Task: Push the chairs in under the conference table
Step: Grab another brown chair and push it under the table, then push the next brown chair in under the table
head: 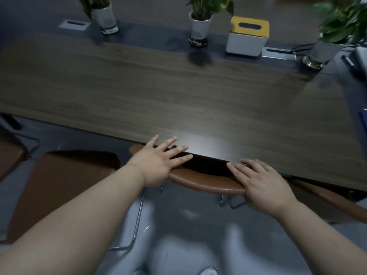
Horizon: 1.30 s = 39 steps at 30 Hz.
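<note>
Down at the bottom middle of the frame, both hands are flat on the top of a brown chair back (206,184), fingers straight, not gripping, just pressing: left hand (158,165) on its left end, right hand (260,182) on its right end. That chair looks basically tucked in already, its back almost touching the near edge of the wood-grain conference table (158,86) and the seat hidden underneath. My worry is the fingertips: they reach over the table edge, so one more shove could pinch them between chair and tabletop. The chair itself is curved brown leather-ish padding on thin chrome legs. Another brown chair (59,187) at lower left sits well out from the table, so I'd say that one's not done.
</note>
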Each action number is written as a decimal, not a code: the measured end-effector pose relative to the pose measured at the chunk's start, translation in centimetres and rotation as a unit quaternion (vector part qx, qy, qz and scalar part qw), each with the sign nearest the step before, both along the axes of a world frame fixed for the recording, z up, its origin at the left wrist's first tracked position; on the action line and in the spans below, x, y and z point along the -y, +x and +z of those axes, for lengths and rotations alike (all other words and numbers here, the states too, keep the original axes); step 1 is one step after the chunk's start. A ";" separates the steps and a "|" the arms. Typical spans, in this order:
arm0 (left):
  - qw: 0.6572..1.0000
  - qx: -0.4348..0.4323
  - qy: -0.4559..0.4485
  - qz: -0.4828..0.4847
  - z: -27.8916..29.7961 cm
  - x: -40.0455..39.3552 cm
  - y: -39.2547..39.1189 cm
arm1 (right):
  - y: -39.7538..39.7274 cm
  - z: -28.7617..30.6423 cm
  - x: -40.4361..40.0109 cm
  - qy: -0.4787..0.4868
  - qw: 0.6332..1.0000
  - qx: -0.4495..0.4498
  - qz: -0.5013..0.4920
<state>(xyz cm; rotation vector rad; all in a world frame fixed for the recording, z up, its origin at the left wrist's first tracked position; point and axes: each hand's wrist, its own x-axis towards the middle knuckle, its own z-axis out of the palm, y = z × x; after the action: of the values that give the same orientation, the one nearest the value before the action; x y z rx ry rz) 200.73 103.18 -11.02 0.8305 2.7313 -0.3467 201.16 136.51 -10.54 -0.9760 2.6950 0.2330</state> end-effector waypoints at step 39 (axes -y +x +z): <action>0.939 0.092 -0.009 0.332 6.1 51.8 45.3 | 33.9 1.3 55.4 -0.072 0.985 0.138 0.070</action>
<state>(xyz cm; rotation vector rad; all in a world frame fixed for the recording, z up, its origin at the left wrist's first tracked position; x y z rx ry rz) 246.02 51.35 -4.90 -0.0930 2.6246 -0.1366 235.04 81.08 -9.25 -1.1487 2.4203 -0.0682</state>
